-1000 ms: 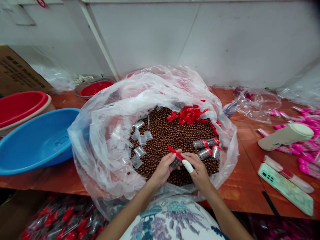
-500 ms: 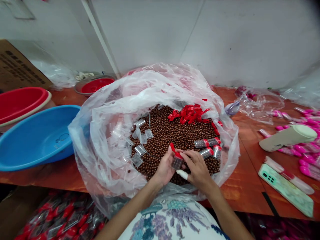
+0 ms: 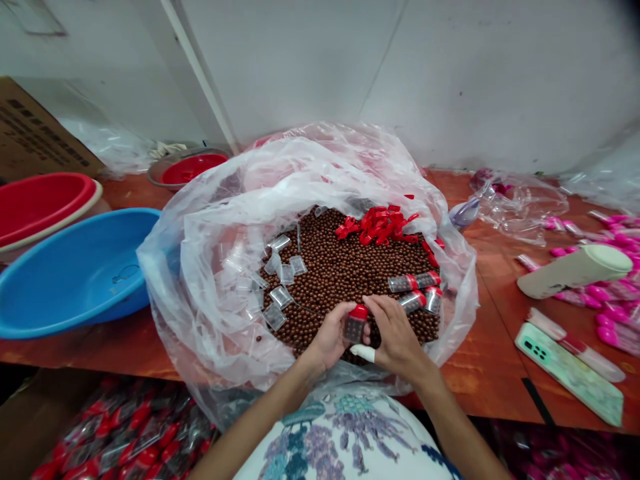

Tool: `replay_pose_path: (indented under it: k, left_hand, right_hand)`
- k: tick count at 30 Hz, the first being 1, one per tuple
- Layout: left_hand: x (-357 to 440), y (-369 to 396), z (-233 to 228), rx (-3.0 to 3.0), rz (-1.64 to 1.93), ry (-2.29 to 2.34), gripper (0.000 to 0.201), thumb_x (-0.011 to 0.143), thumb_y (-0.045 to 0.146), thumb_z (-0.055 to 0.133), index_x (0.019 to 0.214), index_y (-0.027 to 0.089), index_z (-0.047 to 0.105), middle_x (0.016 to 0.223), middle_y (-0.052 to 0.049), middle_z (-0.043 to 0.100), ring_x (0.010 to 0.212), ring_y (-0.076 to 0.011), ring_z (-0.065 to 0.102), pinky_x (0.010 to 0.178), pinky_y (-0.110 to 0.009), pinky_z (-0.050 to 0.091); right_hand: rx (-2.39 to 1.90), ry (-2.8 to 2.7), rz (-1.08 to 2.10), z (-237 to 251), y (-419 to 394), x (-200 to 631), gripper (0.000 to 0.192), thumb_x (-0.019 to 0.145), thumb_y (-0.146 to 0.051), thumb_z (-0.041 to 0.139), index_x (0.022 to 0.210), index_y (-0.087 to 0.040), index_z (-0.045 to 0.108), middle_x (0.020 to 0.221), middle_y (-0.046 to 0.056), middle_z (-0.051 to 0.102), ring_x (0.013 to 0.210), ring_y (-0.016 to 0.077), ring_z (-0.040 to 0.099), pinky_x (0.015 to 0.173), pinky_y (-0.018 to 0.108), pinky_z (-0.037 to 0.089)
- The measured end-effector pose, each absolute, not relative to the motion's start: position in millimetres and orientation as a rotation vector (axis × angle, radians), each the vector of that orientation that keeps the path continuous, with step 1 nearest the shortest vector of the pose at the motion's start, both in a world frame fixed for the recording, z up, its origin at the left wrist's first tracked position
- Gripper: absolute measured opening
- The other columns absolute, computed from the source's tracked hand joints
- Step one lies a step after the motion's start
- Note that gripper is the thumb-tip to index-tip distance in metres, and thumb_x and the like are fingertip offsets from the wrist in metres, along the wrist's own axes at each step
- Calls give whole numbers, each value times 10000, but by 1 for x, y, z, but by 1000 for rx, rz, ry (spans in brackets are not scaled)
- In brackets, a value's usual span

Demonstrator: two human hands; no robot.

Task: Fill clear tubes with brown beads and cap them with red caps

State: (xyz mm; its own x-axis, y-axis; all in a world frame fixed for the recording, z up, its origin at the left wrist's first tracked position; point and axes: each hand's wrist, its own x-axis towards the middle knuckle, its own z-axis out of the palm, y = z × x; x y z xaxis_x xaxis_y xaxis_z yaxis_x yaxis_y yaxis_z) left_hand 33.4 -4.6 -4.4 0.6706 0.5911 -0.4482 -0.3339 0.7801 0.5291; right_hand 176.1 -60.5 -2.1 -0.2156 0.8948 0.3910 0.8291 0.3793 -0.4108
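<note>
A clear plastic bag (image 3: 210, 280) lies open on the table, filled with small brown balls (image 3: 340, 267). My left hand (image 3: 330, 340) holds a small clear tube (image 3: 354, 327) filled with brown balls, upright over the heap. My right hand (image 3: 395, 337), its thumb wrapped in white tape, presses on the tube's red cap (image 3: 359, 311). Empty clear tubes (image 3: 280, 293) lie on the balls at left. A pile of red caps (image 3: 380, 227) sits at the back. Three filled, capped tubes (image 3: 415, 290) rest just right of my hands.
A blue basin (image 3: 75, 273), a red basin (image 3: 40, 203) and a smaller red bowl (image 3: 187, 170) stand at left. At right lie a green phone (image 3: 570, 373), a white bottle (image 3: 575, 270), pink-capped tubes (image 3: 610, 293) and crumpled plastic (image 3: 515, 200). Bagged filled tubes (image 3: 115, 433) lie below the table.
The red cap, which stuck out slanted from the tube a second ago, now sits closed on its top under my right fingers. Both hands stayed in place over the balls.
</note>
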Motion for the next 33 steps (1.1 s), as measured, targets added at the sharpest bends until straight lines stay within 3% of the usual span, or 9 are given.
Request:
replay_pose_path:
  k: [7, 13, 18, 20, 23, 26, 29, 33]
  left_hand:
    - [40, -13, -9, 415, 569, 731, 296, 757, 390, 466, 733, 119, 581, 539, -10, 565, 437, -104, 480, 461, -225, 382]
    - [41, -21, -16, 545, 581, 805, 356, 797, 436, 418, 779, 128, 596, 581, -8, 577, 471, -106, 485, 492, -237, 399]
    - [22, 22, -6, 1393, 687, 1002, 444, 870, 438, 348, 1141, 161, 564, 971, -82, 632, 880, -183, 569, 791, -323, 441]
    - [4, 51, -1, 1852, 767, 1254, 381, 849, 344, 432, 1163, 164, 554, 1135, -102, 562, 1062, -207, 487, 945, -353, 352]
    - [-26, 93, -1, 2326, 557, 1630, 402, 762, 95, 457, 1147, 145, 562, 1222, -128, 498, 1142, -259, 404, 971, -421, 302]
    - [-47, 124, -8, 2538, 276, 1666, 458, 688, -16, 425, 1076, 152, 599, 1230, -123, 505, 1099, -263, 432, 910, -409, 345]
    - [-55, 137, -12, 2586, 266, 1566, 472, 701, -29, 385, 1087, 162, 580, 1147, -99, 564, 1018, -225, 478, 894, -363, 355]
    - [-49, 131, -5, 2471, 434, 1453, 349, 777, 61, 378, 1065, 160, 549, 1027, -84, 599, 972, -213, 501, 895, -345, 355]
  right_hand:
    - [-1470, -2111, -5, -3, -59, 174, 553, 711, -337, 572, 1212, -134, 452, 1154, 130, 542, 1103, 270, 451, 994, 476, 302]
    - [-1443, -2136, -72, -10, -61, 175, 551, 712, -378, 580, 1193, -137, 464, 1122, 122, 567, 1083, 266, 475, 1002, 463, 284]
    - [-1639, -1980, -122, -20, -56, 205, 652, 710, -529, 581, 1232, -168, 428, 1164, 135, 531, 1094, 297, 465, 956, 473, 336]
    - [-1782, -1843, -189, -24, -52, 224, 719, 700, -597, 563, 1258, -171, 407, 1187, 147, 511, 1100, 319, 457, 937, 496, 347]
    - [-1943, -1667, -280, -28, -48, 250, 830, 701, -641, 531, 1333, -146, 318, 1262, 182, 445, 1145, 354, 416, 931, 531, 343]
    - [-1923, -1658, -253, -31, -41, 266, 709, 801, -527, 475, 1374, -176, 250, 1308, 163, 401, 1190, 325, 389, 941, 515, 358]
    - [-1819, -1759, -192, -31, -28, 276, 495, 863, -291, 399, 1348, -249, 312, 1309, 105, 409, 1201, 271, 393, 944, 496, 379]
    - [-1732, -1875, -153, -22, 11, 287, 524, 781, -96, 393, 1289, -223, 413, 1258, 92, 466, 1176, 234, 417, 958, 471, 388]
